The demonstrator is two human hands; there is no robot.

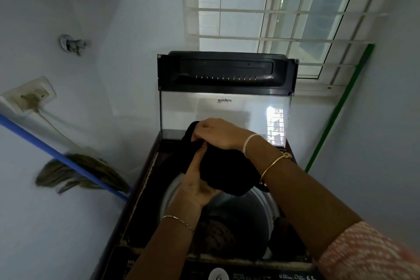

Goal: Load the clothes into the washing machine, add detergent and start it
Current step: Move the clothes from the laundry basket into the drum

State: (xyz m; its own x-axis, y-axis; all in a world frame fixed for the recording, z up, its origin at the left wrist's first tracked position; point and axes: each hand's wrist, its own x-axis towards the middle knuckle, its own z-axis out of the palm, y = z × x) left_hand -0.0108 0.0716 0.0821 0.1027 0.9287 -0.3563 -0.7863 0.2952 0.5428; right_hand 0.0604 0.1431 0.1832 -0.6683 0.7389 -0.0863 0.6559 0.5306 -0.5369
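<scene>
Your right hand and left hand both grip the black cloth, bunched just above the washer drum. Lid up behind. More clothes inside.

A black garment, blue mop handle, green pole, and pink-and-white patterned sleeve.
</scene>
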